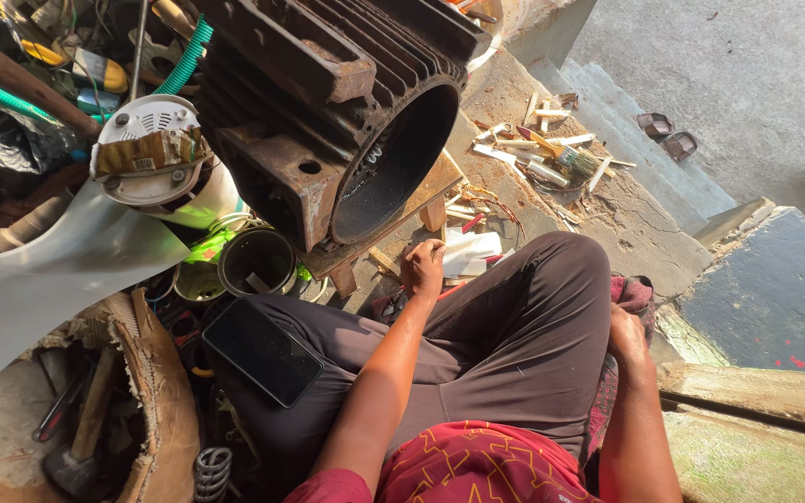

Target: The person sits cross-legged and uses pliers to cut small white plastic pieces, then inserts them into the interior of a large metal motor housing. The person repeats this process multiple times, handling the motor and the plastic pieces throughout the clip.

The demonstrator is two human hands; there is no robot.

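I sit cross-legged in dark trousers on a concrete floor. My left hand [423,267] reaches forward past my knee, fingers curled, down by some white paper scraps [470,250] in front of a big rusty motor housing [347,112] that lies on wooden blocks [432,214]. What it grips, if anything, is hidden. My right hand [626,337] rests behind my right knee on a red cloth [635,293], fingers folded down. A black phone [261,351] lies on my left thigh.
A white round fan cover [146,149], a black cup [256,263] and cluttered tools lie at left. A hammer [81,438] and a coil spring [213,473] sit lower left. Paper strips litter the floor [552,149]. Sandals [666,135] and concrete steps lie at right.
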